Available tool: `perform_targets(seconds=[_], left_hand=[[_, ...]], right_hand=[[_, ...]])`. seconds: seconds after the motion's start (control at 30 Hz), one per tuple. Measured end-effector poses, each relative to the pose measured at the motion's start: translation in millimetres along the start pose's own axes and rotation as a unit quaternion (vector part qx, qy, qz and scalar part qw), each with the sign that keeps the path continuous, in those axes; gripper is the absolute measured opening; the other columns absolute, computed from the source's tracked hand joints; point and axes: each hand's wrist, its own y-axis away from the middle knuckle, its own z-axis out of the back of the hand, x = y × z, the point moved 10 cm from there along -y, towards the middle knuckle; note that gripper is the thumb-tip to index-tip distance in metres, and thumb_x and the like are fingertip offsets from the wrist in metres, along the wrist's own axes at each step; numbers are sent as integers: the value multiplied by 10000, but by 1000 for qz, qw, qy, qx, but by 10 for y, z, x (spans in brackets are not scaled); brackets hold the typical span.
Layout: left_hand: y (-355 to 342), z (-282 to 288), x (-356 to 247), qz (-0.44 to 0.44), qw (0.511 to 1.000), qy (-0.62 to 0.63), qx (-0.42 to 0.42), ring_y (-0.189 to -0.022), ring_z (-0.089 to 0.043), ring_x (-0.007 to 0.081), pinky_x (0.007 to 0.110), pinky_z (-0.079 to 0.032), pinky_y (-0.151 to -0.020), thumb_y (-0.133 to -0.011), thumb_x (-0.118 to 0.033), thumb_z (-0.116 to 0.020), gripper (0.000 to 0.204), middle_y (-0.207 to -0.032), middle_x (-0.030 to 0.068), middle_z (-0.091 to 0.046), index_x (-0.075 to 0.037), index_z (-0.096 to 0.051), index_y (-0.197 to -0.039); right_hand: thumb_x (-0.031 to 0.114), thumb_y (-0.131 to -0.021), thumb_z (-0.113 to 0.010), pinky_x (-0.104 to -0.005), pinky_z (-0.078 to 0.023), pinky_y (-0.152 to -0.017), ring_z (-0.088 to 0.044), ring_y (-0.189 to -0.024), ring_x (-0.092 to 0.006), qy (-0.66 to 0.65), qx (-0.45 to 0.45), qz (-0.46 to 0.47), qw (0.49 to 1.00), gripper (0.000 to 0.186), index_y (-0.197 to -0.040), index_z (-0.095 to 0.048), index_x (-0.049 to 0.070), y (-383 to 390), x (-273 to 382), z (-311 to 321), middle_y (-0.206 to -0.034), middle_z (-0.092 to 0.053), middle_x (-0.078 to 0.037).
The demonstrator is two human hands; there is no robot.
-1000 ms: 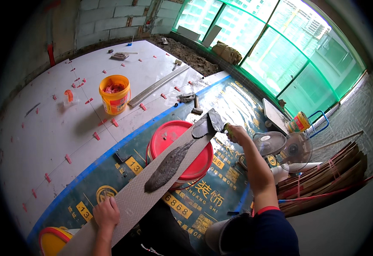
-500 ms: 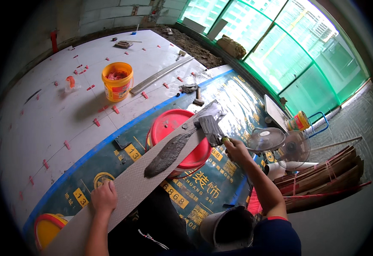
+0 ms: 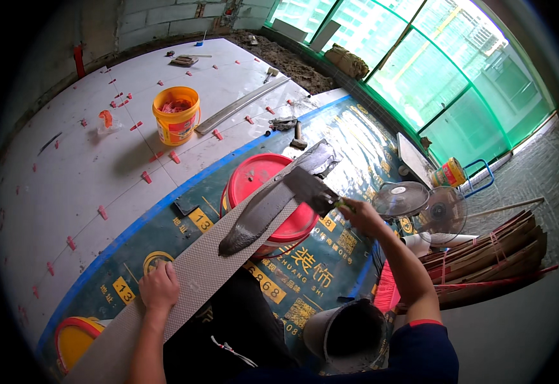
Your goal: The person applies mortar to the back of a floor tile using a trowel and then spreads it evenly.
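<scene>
A long grey strip of tile (image 3: 193, 272), its upturned face textured, slants from the lower left across a red-lidded bucket (image 3: 252, 174). Along its far half lies a smeared band of grey mortar (image 3: 254, 224), with more at the far end. My left hand (image 3: 159, 286) is closed around the strip's left edge. In my right hand (image 3: 361, 216) is the handle of a trowel (image 3: 310, 191). Its flat blade lies over the mortar near the strip's right edge; whether it touches cannot be made out.
A yellow bucket (image 3: 177, 118) of red pieces stands on pale floor tiles (image 3: 68, 166) dotted with red clips. Beside it lies a metal straightedge (image 3: 241, 105). Close on my right are a dark bucket (image 3: 330, 333), a fan (image 3: 401, 198) and bundled cardboard (image 3: 490, 262). A hammer (image 3: 298, 137) lies ahead.
My right hand has brought the trowel blade left over the strip and turned it flatter. The lumpy mortar now looks smoother and more spread out. My left hand keeps its hold.
</scene>
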Motion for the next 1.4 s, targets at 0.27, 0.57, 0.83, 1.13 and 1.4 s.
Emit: perform_targets(seconds=[0.27, 0.57, 0.83, 1.13, 1.4], left_hand=[[49, 17, 103, -3, 1000, 9, 4, -717, -638, 412, 544, -484, -657, -1003, -304, -445, 316, -738, 185, -654, -66, -591, -856], [170, 184, -143, -115, 989, 65, 67, -1337, -385, 390, 515, -275, -1125, -829, -509, -667, 767, -1407, 229, -432, -7, -448, -1366], [764, 93, -351, -122, 976, -67, 167, -1499, -30, 482, 680, -14, -1156, -631, -86, -743, 1021, -1607, 301, -69, 23, -254, -1521], [666, 126, -159, -101, 967, 22, 235, -1503, -71, 464, 630, -15, -1182, -594, -117, -717, 1043, -1612, 282, -118, -48, -288, -1542], [689, 104, -162, -112, 972, 14, 206, -1502, -77, 464, 627, -12, -1184, -580, -123, -722, 1048, -1607, 283, -136, -45, -301, -1537]], right_hand=[[477, -993, -563, -277, -411, -466, -515, -522, -99, -211, 102, -226, 945, 443, -825, -638, 74, 254, 254, -494, -659, -575, -10], [364, -1001, -592, -288, -484, -567, -570, -591, -93, -39, 82, -38, 995, 349, -1238, -655, 115, 374, 455, -441, -731, -622, -7], [407, -1001, -549, -311, -420, -444, -514, -517, -117, -234, -80, -167, 954, 430, -992, -639, -13, -191, -329, 107, -653, -557, -26], [383, -1011, -545, -294, -420, -459, -529, -528, -92, -259, -18, -109, 960, 378, -1037, -678, 30, 343, 396, -543, -663, -572, -8], [427, -975, -588, -282, -421, -442, -528, -501, -96, -236, -70, -200, 948, 396, -961, -677, 42, 459, -716, 14, -664, -589, -13]])
